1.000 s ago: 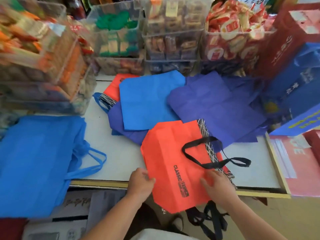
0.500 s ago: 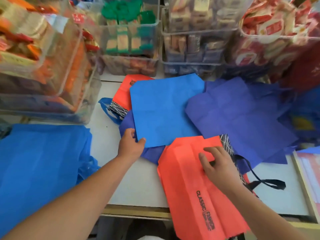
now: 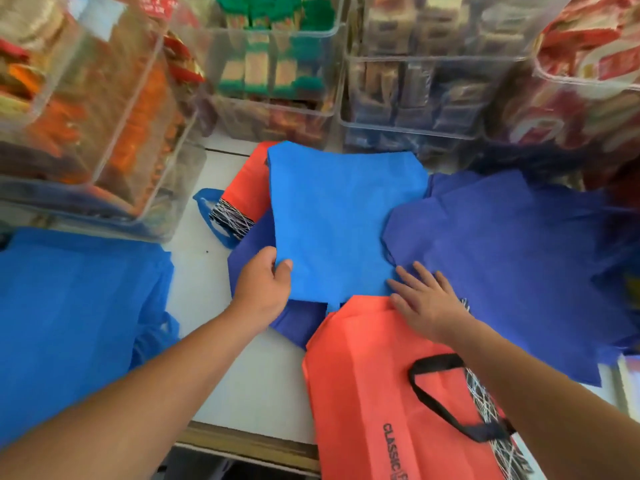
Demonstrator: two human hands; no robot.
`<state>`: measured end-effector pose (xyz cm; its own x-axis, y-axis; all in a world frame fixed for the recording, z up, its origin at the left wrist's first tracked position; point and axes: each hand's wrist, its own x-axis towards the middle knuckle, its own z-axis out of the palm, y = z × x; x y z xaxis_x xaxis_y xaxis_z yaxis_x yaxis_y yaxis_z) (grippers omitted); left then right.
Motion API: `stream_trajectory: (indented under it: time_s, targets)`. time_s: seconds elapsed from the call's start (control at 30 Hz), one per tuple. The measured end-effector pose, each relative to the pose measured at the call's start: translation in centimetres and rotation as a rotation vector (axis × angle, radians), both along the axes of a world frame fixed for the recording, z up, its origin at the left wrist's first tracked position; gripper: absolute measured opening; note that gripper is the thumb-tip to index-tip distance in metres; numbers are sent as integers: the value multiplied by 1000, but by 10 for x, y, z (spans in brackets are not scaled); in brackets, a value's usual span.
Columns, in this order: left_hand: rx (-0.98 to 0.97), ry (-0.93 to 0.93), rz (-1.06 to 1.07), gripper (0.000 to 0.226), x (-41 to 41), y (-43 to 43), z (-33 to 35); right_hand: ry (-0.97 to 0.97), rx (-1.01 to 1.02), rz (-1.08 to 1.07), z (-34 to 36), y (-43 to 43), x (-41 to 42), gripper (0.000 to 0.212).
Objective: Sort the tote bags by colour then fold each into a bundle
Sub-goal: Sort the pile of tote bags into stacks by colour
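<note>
Head view — flat, matte blue tote (image 3: pixel 339 220)

Left hand (image 3: pixel 263 289): bare; broad back and thumb in view; other fingers hidden
Right hand (image 3: pixel 427 306): bare; back, thumb and four fingers all in view; nails too blurred to tell
Left forearm (image 3: pixel 138 393): bare from wrist to frame edge; looks very wide near the camera, narrowing to the wrist
Right forearm (image 3: pixel 536 382): bare from wrist to frame edge; same taper; looks slimmer than the left
</note>
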<state>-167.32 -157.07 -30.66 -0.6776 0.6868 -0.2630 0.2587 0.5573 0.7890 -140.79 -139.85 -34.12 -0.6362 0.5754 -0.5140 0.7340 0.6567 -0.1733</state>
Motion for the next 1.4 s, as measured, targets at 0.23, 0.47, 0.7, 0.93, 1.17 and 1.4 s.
stream_trajectory:
  time_s: [0.23,0.47,0.7,0.93,1.17,1.4]
  targets:
    - [73,215,349,25,1,-29,31,-99,151,-154,-4,48,34,55]
    - [97,41,540,34,27,-66,45,382,139,-258,40,44,12,55]
    - [187,135,434,14,20,-102,99,698,-383,-378,73,-90,-53,46]
    - [419,-320,835,22,-15,-192,119,762,-442,-822,78,-143,-101,80]
    - [-2,-289,667,16,-60,-327,67,296,-886,-971,52,-197,-115,36]
    - [-249,181,471,41,-162,-394,55,415,-668,-546,62,-284,-183,39]
